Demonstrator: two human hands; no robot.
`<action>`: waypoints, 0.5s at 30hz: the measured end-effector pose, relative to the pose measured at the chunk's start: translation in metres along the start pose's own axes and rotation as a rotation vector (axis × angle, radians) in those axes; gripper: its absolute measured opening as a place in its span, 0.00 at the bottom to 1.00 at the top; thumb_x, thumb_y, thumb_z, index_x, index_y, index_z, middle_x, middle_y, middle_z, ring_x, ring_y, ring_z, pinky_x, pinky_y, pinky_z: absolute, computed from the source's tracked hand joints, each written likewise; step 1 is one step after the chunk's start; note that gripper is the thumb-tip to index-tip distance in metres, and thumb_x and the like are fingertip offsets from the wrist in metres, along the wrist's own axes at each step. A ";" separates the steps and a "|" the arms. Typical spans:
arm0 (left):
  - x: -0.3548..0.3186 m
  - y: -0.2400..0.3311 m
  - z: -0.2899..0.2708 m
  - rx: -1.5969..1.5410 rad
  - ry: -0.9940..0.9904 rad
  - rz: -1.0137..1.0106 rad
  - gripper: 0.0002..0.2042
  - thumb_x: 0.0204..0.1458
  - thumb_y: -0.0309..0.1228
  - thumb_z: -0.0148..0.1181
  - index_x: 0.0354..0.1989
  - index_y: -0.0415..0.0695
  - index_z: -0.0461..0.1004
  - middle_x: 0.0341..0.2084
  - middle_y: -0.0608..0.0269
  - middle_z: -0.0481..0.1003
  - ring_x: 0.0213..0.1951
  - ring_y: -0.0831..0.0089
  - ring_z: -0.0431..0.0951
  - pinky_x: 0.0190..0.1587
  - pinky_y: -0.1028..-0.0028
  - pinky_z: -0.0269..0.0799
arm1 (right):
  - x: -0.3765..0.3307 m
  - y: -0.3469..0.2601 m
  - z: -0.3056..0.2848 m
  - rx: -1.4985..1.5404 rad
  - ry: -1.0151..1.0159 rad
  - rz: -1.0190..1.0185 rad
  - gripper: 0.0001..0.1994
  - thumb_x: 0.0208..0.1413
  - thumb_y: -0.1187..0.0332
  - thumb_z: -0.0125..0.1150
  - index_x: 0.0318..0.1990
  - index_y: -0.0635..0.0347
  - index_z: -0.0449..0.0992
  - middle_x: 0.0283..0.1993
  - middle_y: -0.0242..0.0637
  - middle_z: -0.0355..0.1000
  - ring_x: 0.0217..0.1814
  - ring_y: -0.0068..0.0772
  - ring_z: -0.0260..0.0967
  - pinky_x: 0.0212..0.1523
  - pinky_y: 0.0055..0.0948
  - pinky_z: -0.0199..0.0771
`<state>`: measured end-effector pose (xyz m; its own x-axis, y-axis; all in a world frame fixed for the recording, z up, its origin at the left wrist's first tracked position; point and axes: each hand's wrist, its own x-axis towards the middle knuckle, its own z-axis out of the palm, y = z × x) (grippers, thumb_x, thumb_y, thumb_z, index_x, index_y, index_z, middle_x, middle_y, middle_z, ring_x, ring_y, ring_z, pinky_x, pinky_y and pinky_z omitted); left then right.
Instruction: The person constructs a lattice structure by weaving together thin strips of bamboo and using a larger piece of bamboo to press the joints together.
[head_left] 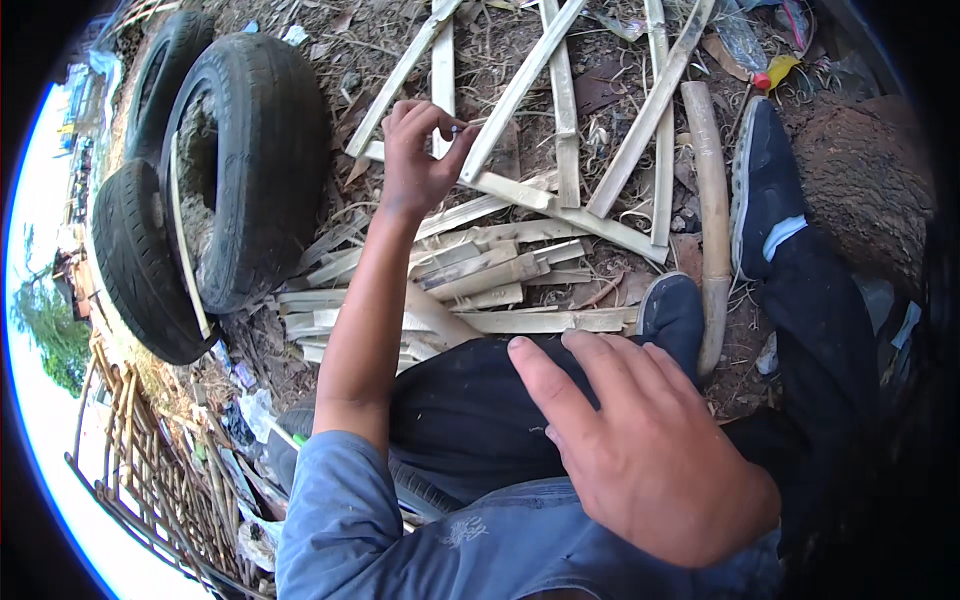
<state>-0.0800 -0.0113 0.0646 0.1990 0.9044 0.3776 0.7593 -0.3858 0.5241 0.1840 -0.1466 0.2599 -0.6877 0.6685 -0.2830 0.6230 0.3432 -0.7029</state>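
My left hand (425,150) reaches out over the ground with thumb and index finger pinched together. A tiny pale, shiny thing (457,129) shows at the fingertips, too small to name. Just right of this hand lies a slanted split bamboo strip (520,88), one of several laid across the ground. Their near ends meet a bamboo crosspiece (590,222). My right hand (650,440) is raised close in front of my lap, fingers stretched and apart, holding nothing.
Short split bamboo pieces (490,275) are piled before my legs. A round bamboo pole (708,200) lies beside my shoe (770,190). Old tyres (270,170) stand at the left. A bamboo rack (140,450) is at lower left. Plastic litter (740,45) lies far right.
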 end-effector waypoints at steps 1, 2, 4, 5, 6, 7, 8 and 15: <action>-0.003 0.012 -0.014 -0.013 0.015 -0.008 0.08 0.45 0.27 0.72 0.24 0.43 0.76 0.23 0.65 0.72 0.35 0.67 0.69 0.42 0.69 0.64 | -0.003 -0.020 -0.008 -0.081 0.055 -0.054 0.26 0.56 0.68 0.60 0.63 0.59 0.65 0.53 0.50 0.69 0.52 0.50 0.71 0.51 0.43 0.73; -0.008 0.027 -0.027 -0.021 0.033 -0.015 0.08 0.45 0.28 0.72 0.24 0.43 0.76 0.23 0.65 0.73 0.35 0.68 0.70 0.42 0.69 0.64 | -0.007 -0.040 -0.016 -0.168 0.119 -0.104 0.24 0.58 0.68 0.58 0.63 0.58 0.66 0.53 0.51 0.70 0.51 0.49 0.73 0.51 0.42 0.75; -0.013 0.071 -0.028 -0.109 0.071 -0.016 0.09 0.45 0.29 0.72 0.24 0.43 0.76 0.24 0.65 0.74 0.36 0.69 0.71 0.43 0.70 0.64 | -0.030 -0.070 -0.025 -0.283 0.216 -0.159 0.25 0.57 0.68 0.58 0.63 0.57 0.66 0.53 0.51 0.70 0.51 0.49 0.74 0.50 0.42 0.76; -0.021 0.089 -0.033 -0.118 0.040 -0.040 0.09 0.45 0.29 0.72 0.25 0.43 0.76 0.24 0.66 0.75 0.37 0.69 0.71 0.44 0.70 0.63 | -0.044 -0.078 -0.026 -0.296 0.238 -0.191 0.25 0.57 0.68 0.58 0.63 0.57 0.66 0.53 0.51 0.70 0.51 0.49 0.74 0.50 0.42 0.76; -0.036 0.101 -0.040 -0.137 0.016 -0.078 0.09 0.45 0.30 0.72 0.25 0.44 0.76 0.24 0.66 0.75 0.37 0.69 0.71 0.46 0.70 0.63 | -0.053 -0.087 -0.021 -0.298 0.234 -0.230 0.25 0.57 0.68 0.59 0.63 0.57 0.66 0.53 0.51 0.70 0.50 0.48 0.74 0.50 0.42 0.76; -0.047 0.113 -0.048 -0.162 -0.048 -0.113 0.10 0.44 0.34 0.72 0.25 0.47 0.74 0.26 0.70 0.76 0.40 0.66 0.70 0.50 0.65 0.56 | -0.062 -0.092 -0.016 -0.290 0.228 -0.263 0.25 0.57 0.68 0.59 0.63 0.57 0.67 0.53 0.51 0.70 0.50 0.48 0.74 0.49 0.41 0.76; -0.057 0.124 -0.049 -0.113 -0.072 -0.079 0.09 0.44 0.34 0.72 0.26 0.47 0.75 0.27 0.70 0.76 0.41 0.66 0.70 0.50 0.65 0.55 | -0.073 -0.096 -0.013 -0.292 0.221 -0.288 0.25 0.56 0.68 0.59 0.63 0.57 0.67 0.53 0.51 0.71 0.50 0.48 0.74 0.49 0.41 0.77; -0.109 0.131 -0.036 0.094 -0.412 -0.148 0.08 0.46 0.36 0.70 0.29 0.47 0.78 0.30 0.66 0.78 0.45 0.63 0.71 0.52 0.59 0.55 | -0.119 -0.108 0.005 -0.268 0.136 -0.318 0.26 0.55 0.67 0.61 0.62 0.56 0.67 0.52 0.51 0.71 0.48 0.46 0.75 0.46 0.40 0.78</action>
<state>-0.0245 -0.1674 0.1198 0.2999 0.9531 -0.0415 0.8475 -0.2462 0.4703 0.1966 -0.2660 0.3662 -0.8164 0.5771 0.0212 0.4755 0.6927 -0.5422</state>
